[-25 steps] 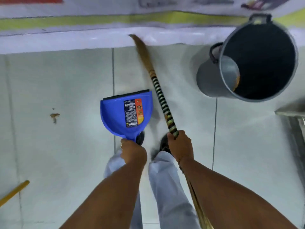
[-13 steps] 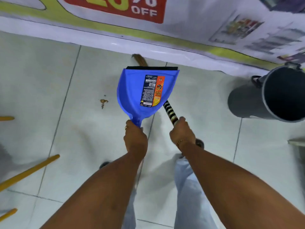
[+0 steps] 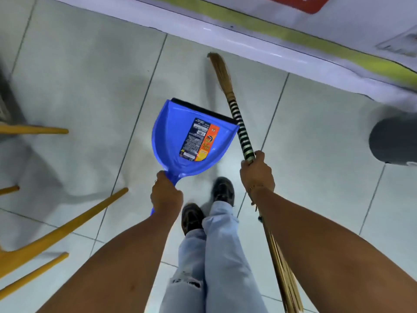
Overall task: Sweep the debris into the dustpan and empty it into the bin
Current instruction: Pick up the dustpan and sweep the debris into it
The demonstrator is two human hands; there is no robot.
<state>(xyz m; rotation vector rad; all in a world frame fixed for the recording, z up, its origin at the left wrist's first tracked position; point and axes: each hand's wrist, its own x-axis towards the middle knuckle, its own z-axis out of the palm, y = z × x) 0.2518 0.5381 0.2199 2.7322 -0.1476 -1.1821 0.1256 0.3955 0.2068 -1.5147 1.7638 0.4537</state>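
My left hand (image 3: 166,196) grips the handle of a blue dustpan (image 3: 173,134) with a black lip and a paper label, held above the pale tiled floor with its mouth pointing away from me. My right hand (image 3: 257,172) is closed around the black-and-white striped shaft of a straw broom (image 3: 240,126). One straw end points at the wall base; the other trails back past my right forearm. The grey bin (image 3: 392,141) shows only partly at the right edge. No debris is visible on the floor.
Yellow wooden legs (image 3: 63,229) of furniture slant in from the left. A white skirting and a banner with a green stripe (image 3: 293,35) run along the far wall. My legs in light jeans and dark shoes (image 3: 222,190) stand between my arms.
The view has swung left: the bin slid to the right edge and the brown speck left the frame. The dustpan dropped lower and tilted; the broom now stands to its right, fully exposed.
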